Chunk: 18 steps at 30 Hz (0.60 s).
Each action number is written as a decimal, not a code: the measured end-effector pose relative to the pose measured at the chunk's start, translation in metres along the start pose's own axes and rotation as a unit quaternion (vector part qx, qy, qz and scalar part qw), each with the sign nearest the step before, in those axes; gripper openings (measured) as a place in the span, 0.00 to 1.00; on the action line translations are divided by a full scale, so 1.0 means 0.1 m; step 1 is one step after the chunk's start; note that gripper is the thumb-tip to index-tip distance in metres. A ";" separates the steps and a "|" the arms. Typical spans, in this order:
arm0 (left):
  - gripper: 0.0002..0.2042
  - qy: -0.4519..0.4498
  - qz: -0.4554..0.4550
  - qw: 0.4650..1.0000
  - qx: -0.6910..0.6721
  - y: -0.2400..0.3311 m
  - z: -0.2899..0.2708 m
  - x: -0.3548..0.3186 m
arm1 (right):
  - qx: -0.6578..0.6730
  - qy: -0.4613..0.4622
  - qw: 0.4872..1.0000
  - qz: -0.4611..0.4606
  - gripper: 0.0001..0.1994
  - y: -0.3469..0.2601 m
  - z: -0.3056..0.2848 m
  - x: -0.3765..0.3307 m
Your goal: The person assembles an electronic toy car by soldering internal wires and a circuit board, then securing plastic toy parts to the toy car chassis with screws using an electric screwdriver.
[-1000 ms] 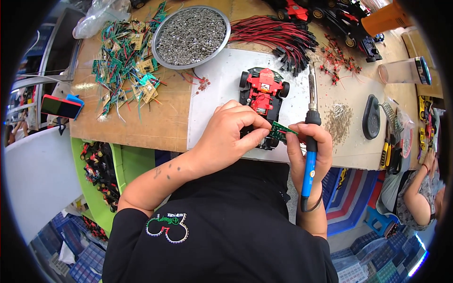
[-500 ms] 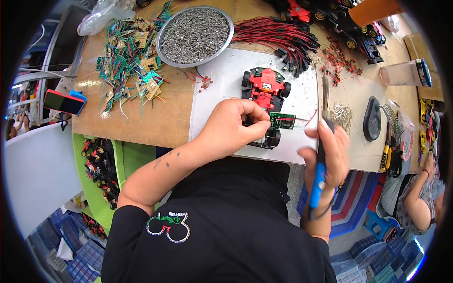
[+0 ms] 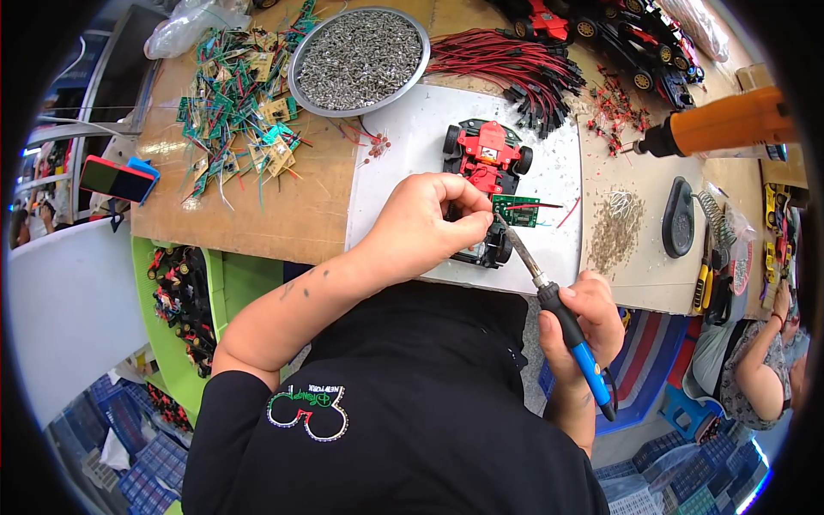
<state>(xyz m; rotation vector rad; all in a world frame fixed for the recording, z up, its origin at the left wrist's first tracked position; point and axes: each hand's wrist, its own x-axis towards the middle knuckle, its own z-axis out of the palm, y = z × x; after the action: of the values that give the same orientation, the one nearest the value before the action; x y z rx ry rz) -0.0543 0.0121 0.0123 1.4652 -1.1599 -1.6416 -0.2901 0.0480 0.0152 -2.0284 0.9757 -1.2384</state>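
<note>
My left hand (image 3: 421,219) is closed in a pinch at the left edge of a small green circuit board (image 3: 525,212). What lies between its fingertips is hidden. The board rests over the rear part of a red and black toy car chassis (image 3: 487,148) with black wheels, and red and black wire shows across it. In my right hand (image 3: 598,316) is a soldering iron (image 3: 589,365) with a blue and black handle. Its metal tip points up and left, reaching the board's edge beside my left fingertips; whether it touches cannot be told.
Behind the chassis stands a round metal bowl (image 3: 300,81) of small metal parts, between piled circuit boards (image 3: 225,112) and bundled red and black wires (image 3: 506,64). An orange power screwdriver (image 3: 730,124) hangs at the right, above a black oval object (image 3: 678,216).
My right hand has turned the soldering iron from tip-up to slanting left, bringing its tip to the board. The orange screwdriver has swung lower at the right. My left hand stays nearly still.
</note>
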 end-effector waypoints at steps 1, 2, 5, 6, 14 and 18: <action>0.07 0.000 0.002 1.000 0.002 0.00 0.00 0.00 | 0.007 0.000 1.000 -0.004 0.18 0.01 0.01 0.00; 0.07 0.000 0.004 1.000 0.003 -0.01 0.00 0.00 | 0.007 0.000 1.000 -0.004 0.18 0.01 0.01 0.01; 0.07 0.000 -0.002 1.000 -0.022 -0.02 0.00 -0.01 | -0.002 0.000 1.000 -0.001 0.17 0.02 0.02 0.01; 0.07 0.000 -0.002 1.000 -0.022 -0.02 0.00 0.00 | -0.004 -0.006 1.000 -0.001 0.17 0.02 0.01 0.01; 0.07 0.002 -0.001 1.000 -0.011 -0.01 -0.01 0.00 | 0.083 0.031 0.990 0.105 0.19 -0.03 -0.06 0.06; 0.06 0.000 -0.001 1.000 -0.015 -0.02 -0.01 -0.01 | -0.118 0.036 0.992 -0.005 0.22 0.10 0.19 0.41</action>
<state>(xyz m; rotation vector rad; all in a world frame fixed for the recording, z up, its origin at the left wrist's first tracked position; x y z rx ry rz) -0.0528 0.0136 0.0108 1.4476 -1.1287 -1.6541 -0.2632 0.0111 0.0202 -2.1810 1.1963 -1.2600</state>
